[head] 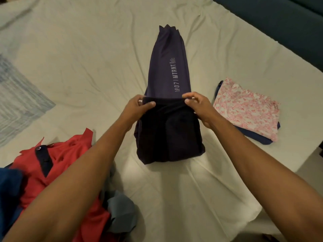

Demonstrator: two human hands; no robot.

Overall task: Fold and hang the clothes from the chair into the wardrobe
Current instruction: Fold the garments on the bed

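Both hands, left hand (139,105) and right hand (197,107), pinch dark trousers (167,75) on bed (87,58)

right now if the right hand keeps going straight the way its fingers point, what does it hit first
Probably the left hand: the right hand pinches the folded edge of the dark purple printed trousers, fingers pointing leftward along that edge. Only the fabric lies between; depth is uncertain.
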